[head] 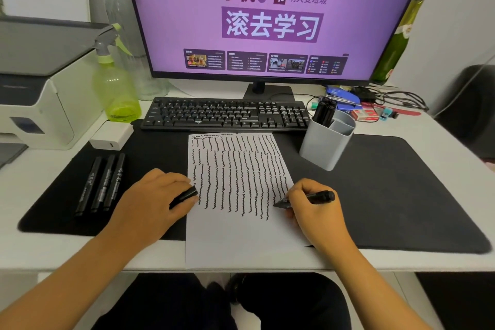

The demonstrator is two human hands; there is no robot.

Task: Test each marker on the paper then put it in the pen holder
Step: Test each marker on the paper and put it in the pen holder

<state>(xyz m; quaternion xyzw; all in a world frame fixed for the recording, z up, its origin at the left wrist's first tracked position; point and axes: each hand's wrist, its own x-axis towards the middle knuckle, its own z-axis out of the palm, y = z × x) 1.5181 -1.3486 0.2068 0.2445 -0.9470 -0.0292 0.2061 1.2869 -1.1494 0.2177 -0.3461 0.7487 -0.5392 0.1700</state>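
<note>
A white sheet of paper [235, 238] covered with several wavy black lines lies on a black desk mat [388, 195]. My right hand [316, 211] grips an uncapped black marker [318, 197], with its tip on the paper's right edge. My left hand [152, 201] rests at the paper's left edge and holds the black marker cap [187, 194]. Three capped black markers [100, 183] lie side by side on the mat to the left. A grey pen holder [325, 146] stands right of the paper, with several black markers [324, 111] in it.
A black keyboard [226, 114] and a lit monitor [267, 13] stand behind the paper. A green spray bottle [115, 83], a white charger block [111, 135] and a printer [32, 83] sit at the left. Cables and small stationery [375, 107] clutter the back right.
</note>
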